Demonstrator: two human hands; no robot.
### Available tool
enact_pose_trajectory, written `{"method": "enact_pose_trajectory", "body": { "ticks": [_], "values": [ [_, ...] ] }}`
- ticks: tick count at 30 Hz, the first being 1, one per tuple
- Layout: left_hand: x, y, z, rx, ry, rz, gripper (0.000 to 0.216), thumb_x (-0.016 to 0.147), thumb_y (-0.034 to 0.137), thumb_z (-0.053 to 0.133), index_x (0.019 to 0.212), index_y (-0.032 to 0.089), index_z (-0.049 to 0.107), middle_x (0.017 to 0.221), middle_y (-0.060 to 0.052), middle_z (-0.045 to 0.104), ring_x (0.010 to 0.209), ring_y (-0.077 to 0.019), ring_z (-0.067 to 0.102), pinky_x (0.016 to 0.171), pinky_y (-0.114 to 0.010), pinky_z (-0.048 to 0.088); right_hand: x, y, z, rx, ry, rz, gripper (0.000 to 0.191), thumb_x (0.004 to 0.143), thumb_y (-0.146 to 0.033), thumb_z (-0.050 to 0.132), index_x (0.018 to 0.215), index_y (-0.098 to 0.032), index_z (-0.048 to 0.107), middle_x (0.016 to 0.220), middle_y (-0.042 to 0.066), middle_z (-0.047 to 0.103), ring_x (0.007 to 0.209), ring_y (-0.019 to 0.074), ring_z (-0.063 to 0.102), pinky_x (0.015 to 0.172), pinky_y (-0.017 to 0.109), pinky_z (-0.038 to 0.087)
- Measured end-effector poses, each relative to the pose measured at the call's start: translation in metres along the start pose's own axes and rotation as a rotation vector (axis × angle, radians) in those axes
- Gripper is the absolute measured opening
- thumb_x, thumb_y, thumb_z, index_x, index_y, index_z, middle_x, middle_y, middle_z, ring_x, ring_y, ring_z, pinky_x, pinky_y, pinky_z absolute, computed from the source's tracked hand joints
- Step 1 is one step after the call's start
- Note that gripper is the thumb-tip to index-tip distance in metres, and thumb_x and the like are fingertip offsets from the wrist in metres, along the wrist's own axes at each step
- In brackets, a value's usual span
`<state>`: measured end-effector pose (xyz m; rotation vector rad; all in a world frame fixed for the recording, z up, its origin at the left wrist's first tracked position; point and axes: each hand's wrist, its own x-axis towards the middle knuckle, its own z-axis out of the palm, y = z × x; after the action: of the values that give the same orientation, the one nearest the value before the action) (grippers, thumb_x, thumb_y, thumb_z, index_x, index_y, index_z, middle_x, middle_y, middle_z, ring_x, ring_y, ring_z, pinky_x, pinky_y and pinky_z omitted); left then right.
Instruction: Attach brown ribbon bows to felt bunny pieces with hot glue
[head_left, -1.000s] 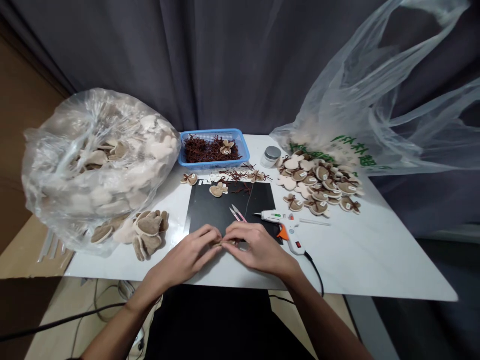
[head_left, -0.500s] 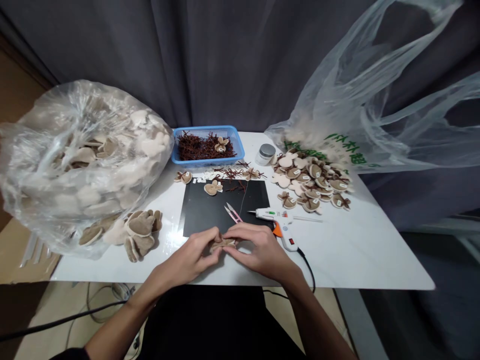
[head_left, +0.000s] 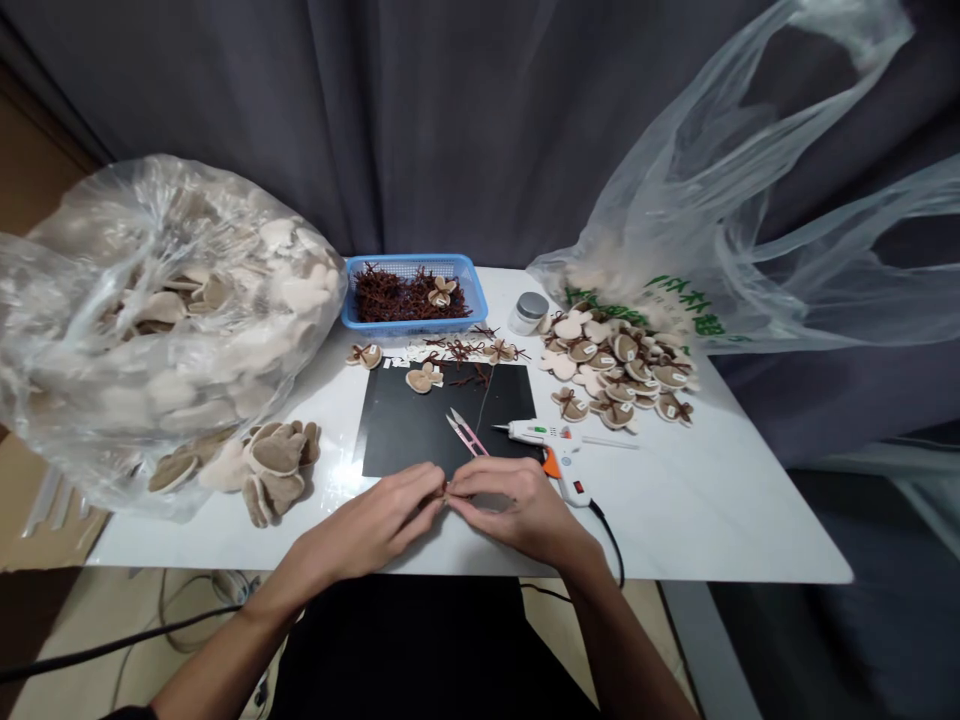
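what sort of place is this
Probably a small craft workspace: a glue gun, pink-handled snips and a blue basket of brown bows sit on a white table.

Small piece (head_left: 448, 489) between the left hand (head_left: 397, 512) and the right hand (head_left: 519, 508): almost wholly screened by them; form indeterminable. Pink snips (head_left: 466, 433): handle end concealed behind the right hand. White tags (head_left: 607, 361): any lettering too small to read. Clear bag (head_left: 97, 250): cut off by the left edge. Handled bag (head_left: 667, 200): cut off by the right edge.
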<state>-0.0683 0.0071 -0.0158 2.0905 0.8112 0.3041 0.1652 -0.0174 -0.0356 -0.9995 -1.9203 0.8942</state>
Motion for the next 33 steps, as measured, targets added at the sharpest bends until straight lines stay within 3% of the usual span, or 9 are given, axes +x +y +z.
{"method": "enact_pose_trajectory", "body": {
  "ticks": [4,6,8,13,18,23,27,29,33],
  "values": [
    [-0.004,-0.006,0.001,-0.091,0.046,-0.122,0.024,0.113,0.038,0.039,0.098,0.024,0.051,0.093,-0.001,0.061,0.082,-0.0179,0.060,0.078,-0.031,0.047,-0.006,0.004,0.011,0.008,0.216,0.228,0.029,0.097,-0.037,0.077,0.120,-0.020,0.080,0.094,0.007,0.084,0.075,0.0204,0.078,0.072,0.031,0.064],
    [-0.006,-0.009,0.000,-0.156,0.125,-0.164,0.025,0.113,0.041,0.040,0.097,0.024,0.050,0.091,-0.001,0.061,0.080,-0.0174,0.059,0.077,-0.030,0.048,-0.011,0.012,0.023,-0.116,0.385,0.362,0.029,0.102,-0.041,0.068,0.112,-0.017,0.080,0.078,0.005,0.079,0.060,0.0189,0.072,0.058,0.029,0.058],
    [-0.008,-0.011,0.000,-0.216,0.218,-0.170,0.025,0.112,0.041,0.040,0.098,0.024,0.050,0.092,-0.001,0.061,0.082,-0.0173,0.060,0.078,-0.029,0.048,-0.015,0.021,0.038,-0.321,0.455,0.435,0.029,0.103,-0.043,0.064,0.102,-0.018,0.078,0.069,0.005,0.074,0.057,0.0204,0.069,0.056,0.030,0.054],
    [-0.011,-0.012,0.001,-0.287,0.347,-0.150,0.020,0.111,0.040,0.045,0.102,0.024,0.053,0.096,-0.003,0.063,0.087,-0.0186,0.061,0.081,-0.029,0.050,-0.014,0.028,0.074,-0.712,0.394,0.588,0.019,0.103,-0.037,0.065,0.105,-0.019,0.071,0.086,0.012,0.076,0.079,0.0277,0.073,0.056,0.031,0.045],
    [-0.013,-0.014,0.003,-0.327,0.376,-0.127,0.018,0.112,0.037,0.046,0.104,0.023,0.055,0.102,-0.004,0.066,0.092,-0.0190,0.063,0.086,-0.029,0.049,-0.004,0.019,0.084,-0.763,0.333,0.819,0.017,0.106,-0.020,0.051,0.100,-0.022,0.068,0.094,0.010,0.076,0.088,0.0249,0.072,0.061,0.030,0.040],
    [-0.016,-0.020,0.005,-0.356,0.401,-0.102,0.017,0.112,0.037,0.047,0.105,0.023,0.055,0.104,-0.005,0.067,0.094,-0.0185,0.065,0.088,-0.029,0.050,-0.007,0.014,0.075,-0.436,0.486,0.695,0.019,0.104,-0.030,0.047,0.094,-0.023,0.061,0.094,0.007,0.072,0.087,0.0237,0.069,0.069,0.031,0.046],
    [-0.018,-0.023,0.007,-0.363,0.426,-0.085,0.019,0.112,0.038,0.049,0.104,0.023,0.056,0.103,-0.005,0.066,0.096,-0.0189,0.065,0.090,-0.029,0.050,-0.015,0.013,0.067,-0.031,0.598,0.627,0.029,0.104,-0.046,0.046,0.094,-0.023,0.059,0.090,0.006,0.071,0.076,0.0213,0.069,0.061,0.029,0.048],
    [-0.018,-0.024,0.008,-0.371,0.440,-0.075,0.018,0.111,0.038,0.049,0.104,0.022,0.057,0.103,-0.005,0.066,0.097,-0.0191,0.065,0.091,-0.030,0.050,-0.017,0.013,0.066,-0.107,0.610,0.677,0.030,0.102,-0.049,0.051,0.096,-0.022,0.061,0.084,0.004,0.070,0.070,0.0206,0.068,0.060,0.029,0.045],
    [-0.019,-0.025,0.011,-0.383,0.460,-0.068,0.018,0.111,0.037,0.049,0.106,0.022,0.057,0.106,-0.007,0.067,0.102,-0.0203,0.066,0.092,-0.031,0.051,-0.012,0.015,0.069,-0.576,0.490,0.776,0.026,0.098,-0.046,0.062,0.098,-0.021,0.069,0.081,0.003,0.069,0.072,0.0222,0.068,0.061,0.031,0.034]
  ]
}}
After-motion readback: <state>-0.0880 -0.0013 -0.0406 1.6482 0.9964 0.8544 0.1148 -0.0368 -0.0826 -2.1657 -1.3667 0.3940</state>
